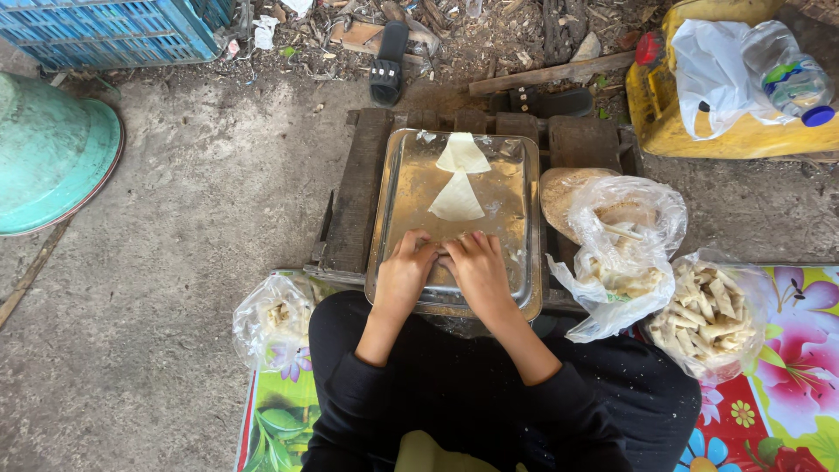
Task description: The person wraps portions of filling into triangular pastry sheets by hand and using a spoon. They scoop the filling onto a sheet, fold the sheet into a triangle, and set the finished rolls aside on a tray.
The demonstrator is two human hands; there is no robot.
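A metal tray (406,170) rests on a dark wooden pallet (358,188) in front of me. Two thin pale triangular wrappers lie on it: one (462,154) at the far end, one (456,199) in the middle. My left hand (405,269) and my right hand (476,269) press side by side on the near part of the tray, fingertips together over something small and pale that they mostly hide. Both hands have curled fingers. What lies under them I cannot make out.
Clear plastic bags of pale rolled pieces sit to the right (710,313), (625,249) and left (273,316). A flowered mat (786,385) lies under me. A teal basin (48,153), blue crate (105,31), yellow jerrycan (699,131), black sandal (387,65) and debris surround the concrete floor.
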